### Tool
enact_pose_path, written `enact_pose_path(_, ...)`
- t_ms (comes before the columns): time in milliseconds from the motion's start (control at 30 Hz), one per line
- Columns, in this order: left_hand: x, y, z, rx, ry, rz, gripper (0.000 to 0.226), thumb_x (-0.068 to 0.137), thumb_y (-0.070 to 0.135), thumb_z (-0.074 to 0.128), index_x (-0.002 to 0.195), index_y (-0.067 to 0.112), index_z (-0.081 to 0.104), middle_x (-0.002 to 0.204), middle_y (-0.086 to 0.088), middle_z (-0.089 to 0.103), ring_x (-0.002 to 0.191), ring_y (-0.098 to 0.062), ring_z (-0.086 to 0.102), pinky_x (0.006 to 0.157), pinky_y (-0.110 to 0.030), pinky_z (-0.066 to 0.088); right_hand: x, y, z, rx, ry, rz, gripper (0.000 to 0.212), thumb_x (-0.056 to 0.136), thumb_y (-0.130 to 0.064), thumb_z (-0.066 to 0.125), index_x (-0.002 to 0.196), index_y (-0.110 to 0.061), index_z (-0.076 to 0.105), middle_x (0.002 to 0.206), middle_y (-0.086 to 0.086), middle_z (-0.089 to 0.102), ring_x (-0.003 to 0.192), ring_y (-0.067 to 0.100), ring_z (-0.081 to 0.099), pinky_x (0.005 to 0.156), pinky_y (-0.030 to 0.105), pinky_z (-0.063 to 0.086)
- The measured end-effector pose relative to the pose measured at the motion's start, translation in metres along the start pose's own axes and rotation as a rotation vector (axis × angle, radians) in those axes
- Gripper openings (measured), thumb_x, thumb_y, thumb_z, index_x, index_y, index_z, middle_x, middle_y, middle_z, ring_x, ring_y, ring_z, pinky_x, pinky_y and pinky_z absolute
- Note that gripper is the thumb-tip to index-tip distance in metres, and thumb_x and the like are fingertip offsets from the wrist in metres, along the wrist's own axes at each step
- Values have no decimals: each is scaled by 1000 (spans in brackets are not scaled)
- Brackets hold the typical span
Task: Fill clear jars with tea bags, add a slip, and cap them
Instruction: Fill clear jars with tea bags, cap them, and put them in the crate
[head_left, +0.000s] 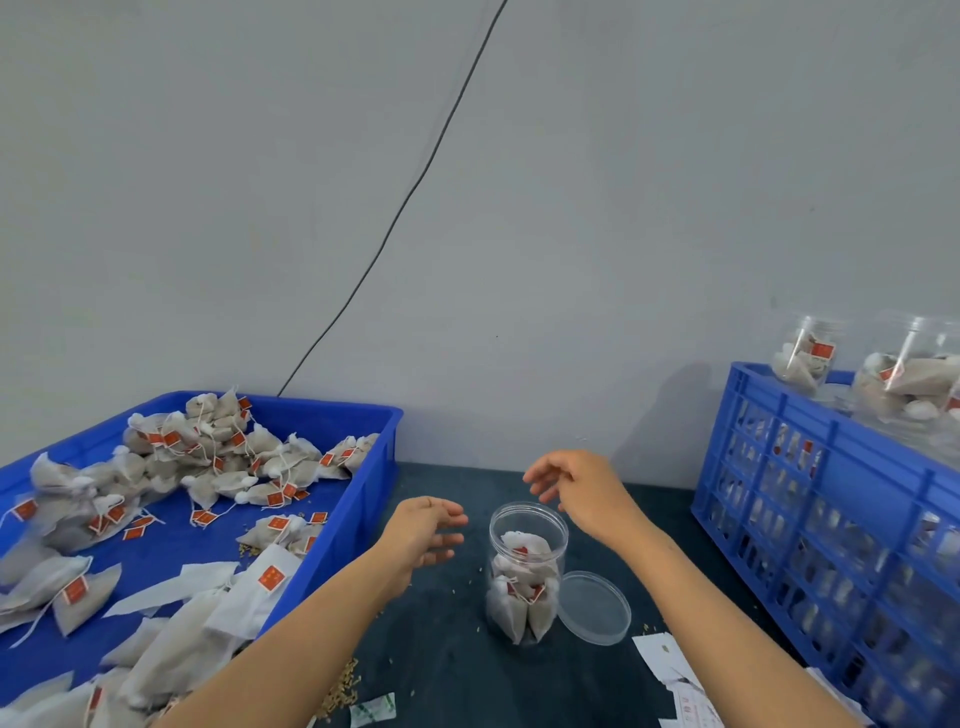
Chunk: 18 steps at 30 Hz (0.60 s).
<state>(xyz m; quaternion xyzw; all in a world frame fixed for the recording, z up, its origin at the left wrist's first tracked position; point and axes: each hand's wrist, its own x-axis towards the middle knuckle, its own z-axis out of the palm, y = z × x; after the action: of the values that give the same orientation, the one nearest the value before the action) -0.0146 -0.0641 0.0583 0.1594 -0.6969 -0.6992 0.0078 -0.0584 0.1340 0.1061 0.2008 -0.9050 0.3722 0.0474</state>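
A clear jar (524, 571) stands uncapped on the dark table, partly filled with tea bags that carry red tags. Its clear lid (593, 607) lies flat just to its right. My left hand (426, 532) hovers left of the jar mouth, fingers relaxed and holding nothing. Above and to the right of the jar's rim, my right hand (576, 486) hangs with loosely spread fingers, also holding nothing. A blue tray (358, 499) at the left holds a heap of tea bags (208, 467). Paper slips (675, 670) lie at the lower right.
A blue slatted crate (831, 519) at the right holds several filled jars (904, 384), stacked above its rim. A small green-and-white sachet (373, 709) and scattered grains lie on the table near the front. A black cable runs up the grey wall.
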Motion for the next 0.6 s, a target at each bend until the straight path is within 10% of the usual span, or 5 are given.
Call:
enact_pose_path(233,-10,-8,13,800,-116,492,56,85,-5,40,122,33,56,126,8,54,107,-13,56,87,-27,49,-29,25,30,147,111,57,46,87,12,35,105,-17,65,100,-4,69,100,8,62,80,11,41)
enact_pose_path(600,-39,-25,18,418,-177,391,42,82,-9,53,106,22,67,113,8,65,101,-9,59,83,-28,53,-56,22,41,322,98,77,41,92,9,33,109,-15,62,103,-3,69,100,7,59,81,13,43)
